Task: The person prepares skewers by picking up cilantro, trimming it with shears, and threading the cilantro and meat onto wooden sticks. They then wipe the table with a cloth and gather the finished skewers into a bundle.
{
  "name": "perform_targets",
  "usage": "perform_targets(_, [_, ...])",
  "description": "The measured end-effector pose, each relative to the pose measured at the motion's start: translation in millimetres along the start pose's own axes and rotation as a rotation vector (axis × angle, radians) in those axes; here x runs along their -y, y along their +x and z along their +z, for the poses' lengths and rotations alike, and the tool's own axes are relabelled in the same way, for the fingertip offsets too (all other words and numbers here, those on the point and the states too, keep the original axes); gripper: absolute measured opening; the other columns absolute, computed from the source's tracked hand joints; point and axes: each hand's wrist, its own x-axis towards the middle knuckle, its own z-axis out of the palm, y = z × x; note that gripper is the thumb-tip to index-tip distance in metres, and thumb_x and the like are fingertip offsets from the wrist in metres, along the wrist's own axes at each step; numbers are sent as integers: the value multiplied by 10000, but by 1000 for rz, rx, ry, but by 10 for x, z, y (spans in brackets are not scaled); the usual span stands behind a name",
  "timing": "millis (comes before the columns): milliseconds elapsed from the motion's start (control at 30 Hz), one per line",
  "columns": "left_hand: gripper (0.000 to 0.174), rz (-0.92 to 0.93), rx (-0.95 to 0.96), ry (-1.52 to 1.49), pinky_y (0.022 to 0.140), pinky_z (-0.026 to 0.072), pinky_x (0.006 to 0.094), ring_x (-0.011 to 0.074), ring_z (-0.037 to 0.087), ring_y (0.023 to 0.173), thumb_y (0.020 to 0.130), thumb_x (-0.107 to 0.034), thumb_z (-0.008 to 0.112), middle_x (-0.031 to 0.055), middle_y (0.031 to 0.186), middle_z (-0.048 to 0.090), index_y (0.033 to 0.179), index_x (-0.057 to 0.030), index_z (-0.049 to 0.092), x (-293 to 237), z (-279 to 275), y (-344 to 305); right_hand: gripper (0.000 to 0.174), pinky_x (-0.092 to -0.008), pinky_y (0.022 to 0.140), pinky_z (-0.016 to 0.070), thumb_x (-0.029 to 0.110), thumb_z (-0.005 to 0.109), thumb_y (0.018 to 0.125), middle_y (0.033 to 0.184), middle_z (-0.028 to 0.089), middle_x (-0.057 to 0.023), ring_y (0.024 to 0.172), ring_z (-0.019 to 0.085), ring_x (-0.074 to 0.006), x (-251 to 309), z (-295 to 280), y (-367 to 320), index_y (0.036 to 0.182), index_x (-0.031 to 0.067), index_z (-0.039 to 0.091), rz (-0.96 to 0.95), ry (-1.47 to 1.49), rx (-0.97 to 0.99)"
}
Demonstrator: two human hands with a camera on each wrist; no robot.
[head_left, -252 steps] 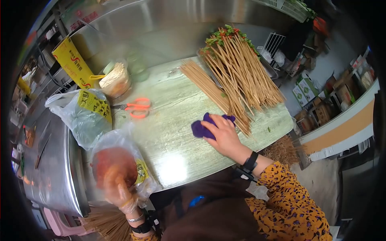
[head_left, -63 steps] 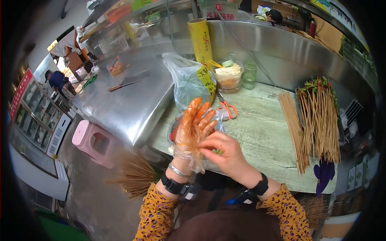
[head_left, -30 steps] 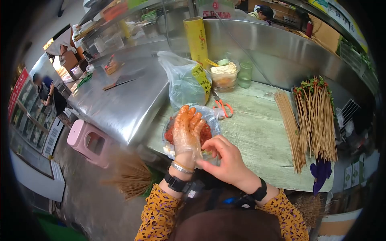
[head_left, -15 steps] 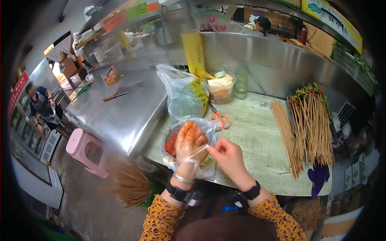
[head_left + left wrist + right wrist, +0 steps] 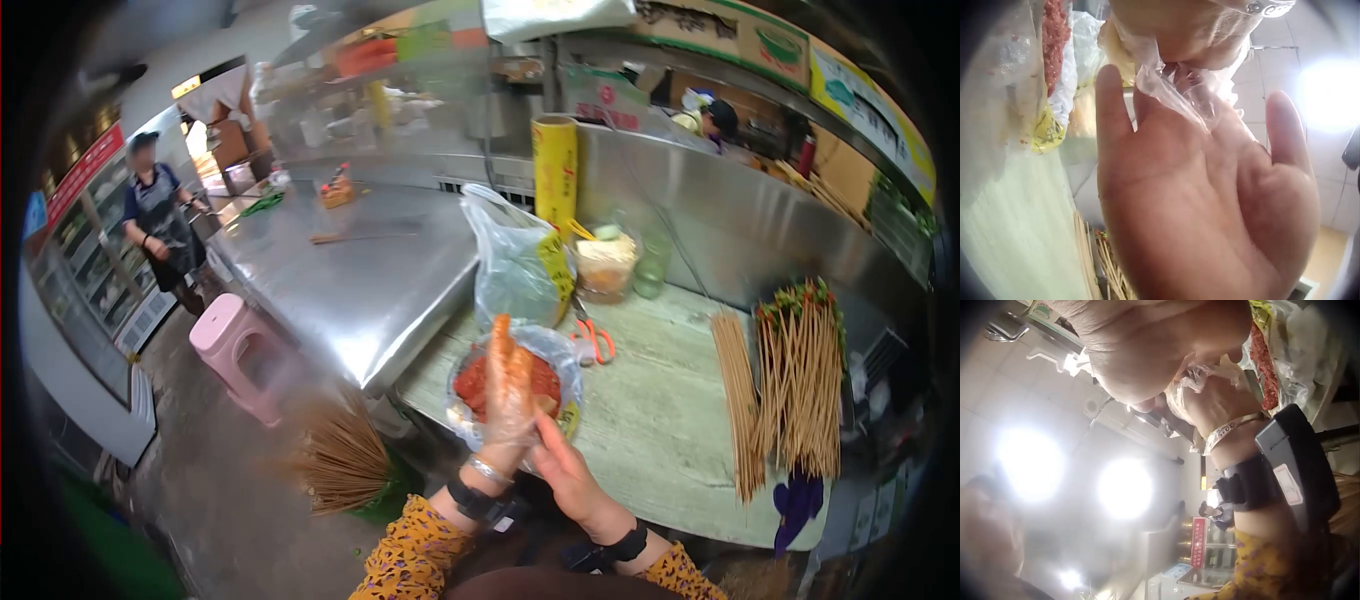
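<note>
My left hand (image 5: 508, 375) wears a clear plastic glove (image 5: 1163, 84) stained orange. Its fingers stand straight up in front of red minced meat (image 5: 540, 380) in a bowl lined with a plastic bag (image 5: 572, 372). At the left wrist, my right hand (image 5: 572, 475) is bare and holds the glove's cuff. In the left wrist view the right palm faces the camera. Its thumb and little finger (image 5: 1110, 100) stand apart, while loose film overlaps the middle fingers and hides their tips. The right wrist view catches the back of that hand beside the crumpled cuff (image 5: 1213, 375).
Beyond the bowl are a tied bag (image 5: 515, 265), orange-handled scissors (image 5: 605, 345), a food tub (image 5: 605, 265) and a green jar (image 5: 652, 268). Skewers (image 5: 800, 400) and a purple cloth (image 5: 797, 505) lie right. A pink stool (image 5: 232, 325) and a person (image 5: 160, 215) are left.
The right hand has left the purple cloth, now at the table's right edge, and come to the left glove's cuff. Half a second ago it stretched the cuff sideways; now it is close in.
</note>
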Motion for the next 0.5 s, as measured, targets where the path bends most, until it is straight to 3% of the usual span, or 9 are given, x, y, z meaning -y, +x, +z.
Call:
perform_targets(133, [669, 146, 187, 367, 1134, 169, 309, 192, 222, 1400, 938, -212, 525, 116, 1519, 251, 1478, 9, 199, 93, -60, -102, 652, -334, 1141, 183, 353, 427, 1001, 1514, 273, -107, 1398, 247, -211, -88, -93, 207, 1479, -20, 188, 81, 339, 57])
perform_targets(167, [669, 124, 194, 308, 1140, 158, 314, 197, 220, 1402, 939, -198, 507, 113, 1520, 249, 1486, 5, 179, 93, -26, -155, 561, -319, 1116, 230, 290, 392, 1015, 1461, 338, -126, 1359, 296, -219, -76, -72, 191, 1459, -15, 237, 139, 409, 16])
perform_targets(267, [595, 104, 118, 187, 990, 367, 308, 176, 451, 1111, 932, -148, 496, 98, 1369, 397, 1465, -19, 265, 22, 86, -168, 547, -326, 1112, 240, 300, 393, 1016, 1448, 359, -135, 1346, 321, -223, -126, -35, 166, 1446, -15, 271, -8, 291, -40])
perform_targets(333, [631, -97, 149, -107, 705, 426, 210, 82, 444, 786, 917, -127, 505, 28, 1125, 489, 1485, -56, 238, -136, 56, -95, 549, -327, 1110, 245, 322, 389, 1016, 1439, 371, -143, 1340, 330, -225, 5, -34, 92, 1437, -16, 293, -32, 64, -13])
perform_targets(367, [667, -67, 86, -63, 536, 345, 172, 30, 360, 633, 908, -107, 501, -47, 890, 455, 1501, -83, 197, -212, 112, -30, 550, -328, 1109, 248, 333, 387, 1015, 1434, 378, -147, 1337, 335, -227, 59, -48, 61, 1433, -16, 304, -38, -52, -3])
perform_targets(400, [667, -168, 153, -108, 539, 348, 173, 28, 353, 632, 904, -79, 495, -42, 882, 450, 1500, -83, 197, -358, 140, -64, 555, -329, 1108, 248, 347, 384, 1015, 1432, 379, -149, 1338, 334, -227, 26, -69, 73, 1427, -19, 314, -20, 6, -9])
perform_targets(500, [611, 15, 282, 76, 783, 403, 237, 112, 445, 924, 942, -122, 461, 69, 1249, 437, 1492, -51, 203, -233, 229, -212, 623, -327, 1110, 243, 434, 372, 1010, 1446, 360, -132, 1344, 322, -220, 60, -115, 224, 1431, -19, 302, 15, 275, -28])
